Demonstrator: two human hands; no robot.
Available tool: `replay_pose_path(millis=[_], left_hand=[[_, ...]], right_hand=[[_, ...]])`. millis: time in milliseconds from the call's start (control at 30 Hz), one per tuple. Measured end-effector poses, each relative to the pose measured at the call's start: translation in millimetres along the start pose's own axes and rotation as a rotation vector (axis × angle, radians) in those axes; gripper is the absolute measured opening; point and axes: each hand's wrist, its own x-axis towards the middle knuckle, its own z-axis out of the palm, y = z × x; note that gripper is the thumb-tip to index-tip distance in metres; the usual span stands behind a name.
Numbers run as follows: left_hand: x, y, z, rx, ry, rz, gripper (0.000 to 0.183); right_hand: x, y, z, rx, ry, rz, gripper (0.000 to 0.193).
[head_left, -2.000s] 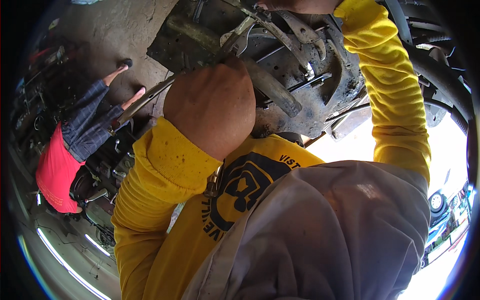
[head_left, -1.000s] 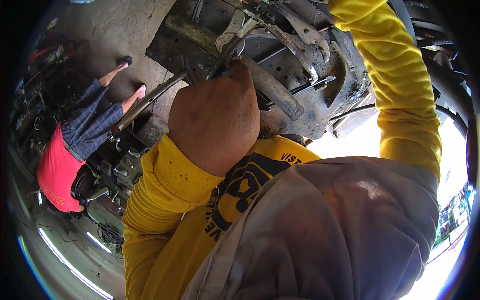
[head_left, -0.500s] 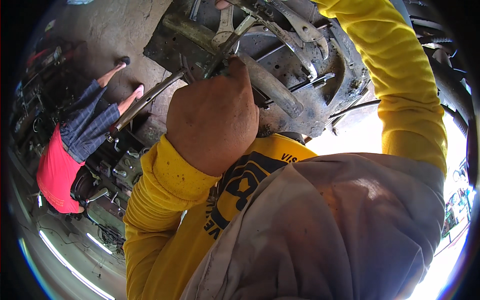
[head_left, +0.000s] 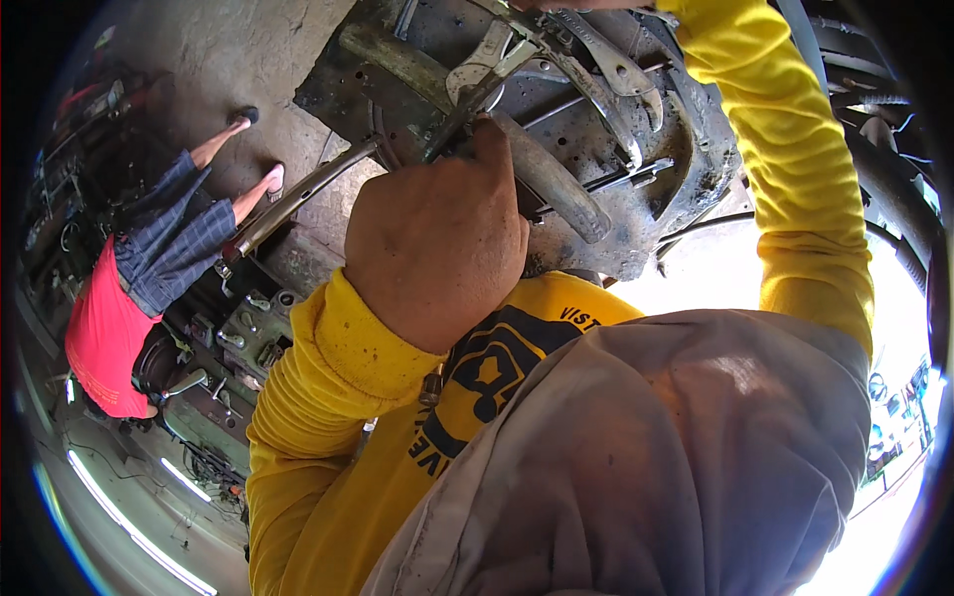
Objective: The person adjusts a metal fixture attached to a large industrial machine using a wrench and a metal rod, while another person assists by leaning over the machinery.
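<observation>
My left hand point(head_left: 432, 238), in a yellow cuff, is closed in a fist around the lower end of a flat metal bar point(head_left: 479, 97). Its thumb side points up along the bar, and most of the grip is hidden behind the knuckles. Only a sliver of my right hand point(head_left: 596, 4) shows at the top edge, so its fingers cannot be made out. Near it lies a large wrench point(head_left: 618, 68) with an open jaw, and beside that a curved metal arm point(head_left: 591, 94). Another wrench end point(head_left: 475, 72) sits behind the bar.
A dark, greasy metal plate point(head_left: 636, 223) carries two round pipes, one lying right of my fist point(head_left: 561, 179), the other farther up point(head_left: 393, 62). A long metal rod point(head_left: 298, 204) slants left of my hand. A person in a red shirt point(head_left: 104, 338) stands by machinery at left.
My right hand has shifted right along the top edge. The wrench end behind the bar now leans more to the right. My left fist keeps its hold; the whole view has shifted slightly.
</observation>
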Motion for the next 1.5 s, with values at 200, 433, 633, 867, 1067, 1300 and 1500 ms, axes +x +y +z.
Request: replay_pose_path(millis=[200, 433, 633, 867, 1067, 1300, 1500], left_hand=[[0, 0, 0, 0.000, 0.005, -0.014, 0.056], [0, 4, 0, 0.046, -0.017, -0.031, 0.052], [-3, 3, 4, -0.004, 0.013, -0.044, 0.048], [-1, 5, 3, 0.014, 0.007, -0.050, 0.049], [-2, 1, 2, -0.022, -0.009, -0.096, 0.053], [-3, 2, 4, -0.040, 0.010, -0.065, 0.053], [-2, -1, 1, -0.065, 0.012, -0.019, 0.051]], right_hand=[[-9, -11, -5, 0.044, -0.017, 0.037, 0.019], [-12, -10, -5, -0.021, 0.063, -0.056, 0.017], [-17, -21, 2, 0.124, -0.026, 0.183, 0.018], [0, -12, 3, -0.020, 0.035, 0.068, 0.019], [-48, -36, 31, -0.010, 0.189, 0.169, 0.017], [-96, -80, 53, 0.074, 0.178, 0.486, 0.017], [-98, -63, 30, 0.301, 0.077, 0.551, 0.018]])
